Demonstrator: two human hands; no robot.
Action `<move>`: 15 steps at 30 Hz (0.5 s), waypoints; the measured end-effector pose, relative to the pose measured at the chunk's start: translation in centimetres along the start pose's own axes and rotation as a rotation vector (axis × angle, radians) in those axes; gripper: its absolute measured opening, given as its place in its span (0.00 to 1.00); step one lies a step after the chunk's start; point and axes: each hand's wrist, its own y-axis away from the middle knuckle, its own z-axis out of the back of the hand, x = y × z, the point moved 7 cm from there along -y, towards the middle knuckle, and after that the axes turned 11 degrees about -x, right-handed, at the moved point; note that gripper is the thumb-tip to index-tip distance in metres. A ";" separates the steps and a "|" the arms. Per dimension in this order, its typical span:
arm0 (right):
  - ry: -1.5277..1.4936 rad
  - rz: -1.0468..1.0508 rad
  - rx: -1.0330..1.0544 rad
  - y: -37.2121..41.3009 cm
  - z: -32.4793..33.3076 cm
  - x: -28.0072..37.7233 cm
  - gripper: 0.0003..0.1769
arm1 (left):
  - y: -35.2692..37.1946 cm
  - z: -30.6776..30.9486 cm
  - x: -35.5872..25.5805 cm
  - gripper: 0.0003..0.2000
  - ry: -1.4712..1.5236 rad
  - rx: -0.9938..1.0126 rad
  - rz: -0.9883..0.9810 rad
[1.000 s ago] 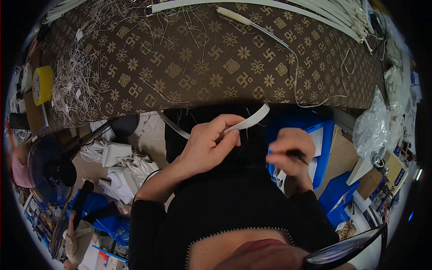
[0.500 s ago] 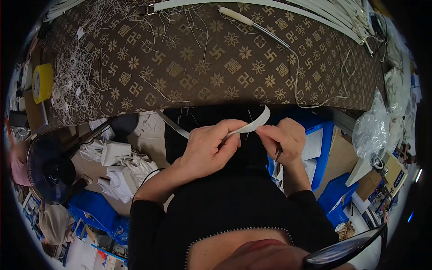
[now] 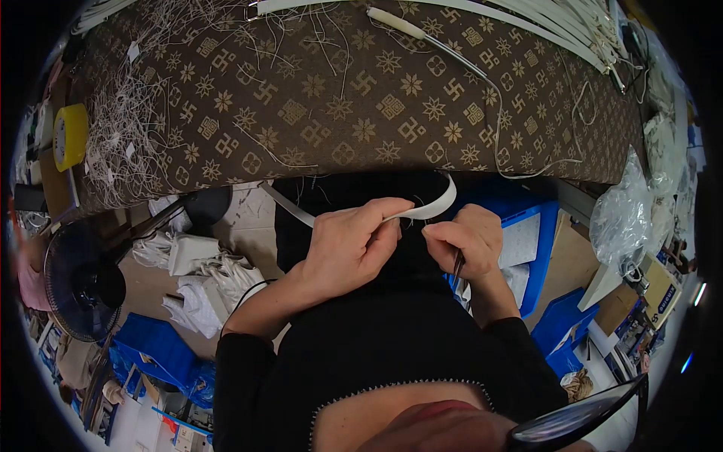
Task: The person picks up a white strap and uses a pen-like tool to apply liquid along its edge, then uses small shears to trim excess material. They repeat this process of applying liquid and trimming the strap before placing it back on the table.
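My left hand (image 3: 350,245) is closed on a narrow white strap (image 3: 439,203), pinching it between thumb and fingers. One end of the strap curves up past the fingertips toward the table edge; the other runs out behind the hand to the upper left. Short loose threads show near the pinch. To the right of the strap and apart from it, my right hand (image 3: 468,239) is closed around a slim dark metal tool (image 3: 459,261), which looks like tweezers and is mostly hidden by the fingers.
A brown patterned cloth (image 3: 361,90) covers the table ahead. On it lie a white-handled awl-like tool (image 3: 429,44), a heap of cut threads (image 3: 124,139) and a bundle of white straps (image 3: 557,34). Yellow tape (image 3: 71,138), a fan (image 3: 85,282) and blue bins (image 3: 536,264) surround me.
My right hand has moved slightly down and left, away from the strap. The strap's free end now bends in a rounder loop. My left hand keeps its hold.
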 end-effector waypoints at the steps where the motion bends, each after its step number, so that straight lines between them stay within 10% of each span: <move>1: 0.000 0.000 0.000 0.0 0.1 0.0 0.11 | 0.0 0.0 0.0 0.14 -0.004 0.001 -0.003; 13: -0.341 -0.041 0.218 0.7 -0.8 0.9 0.15 | -0.2 0.3 -0.2 0.15 -0.044 -0.012 -0.027; 15: -0.865 -0.611 0.179 3.2 -1.3 -0.9 0.19 | -0.2 0.4 -0.2 0.15 -0.052 -0.022 -0.027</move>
